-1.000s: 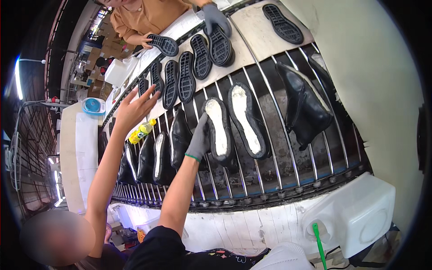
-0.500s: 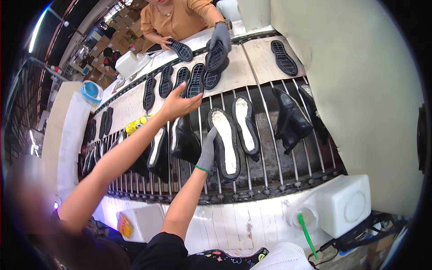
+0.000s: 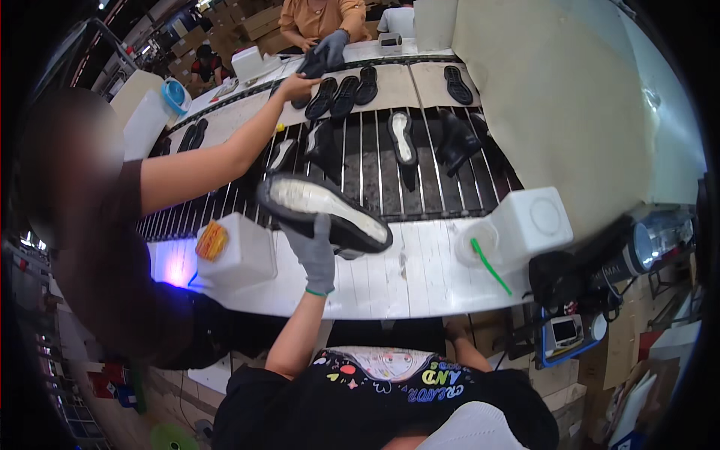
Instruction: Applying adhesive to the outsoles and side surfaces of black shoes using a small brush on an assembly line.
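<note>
My left hand (image 3: 310,251), in a grey glove with a green cuff edge, grips a black shoe (image 3: 360,225). Its underside faces up and shows a long white patch framed by a black rim. I hold it tilted above the white near ledge (image 3: 360,289); most of its upper is hidden beneath. My right hand (image 3: 454,328) is bare and low by the ledge's near edge, its fingers hidden. Beyond, on the metal-rod conveyor (image 3: 367,172), lie another upturned shoe (image 3: 403,139) with a white underside and a black boot (image 3: 456,142).
Black outsoles (image 3: 343,96) lie on the pale far strip. A co-worker's bare arm (image 3: 217,169) reaches across from the left; opposite, a person's gloved hand (image 3: 332,46) handles an outsole. White containers (image 3: 534,223) stand on the ledge, one beside a green-handled brush (image 3: 491,266).
My left hand has lifted the shoe off the rods and drawn it nearer, turning it sideways. The co-worker's arm has reached farther out. My view has shifted back, and my right hand now shows.
</note>
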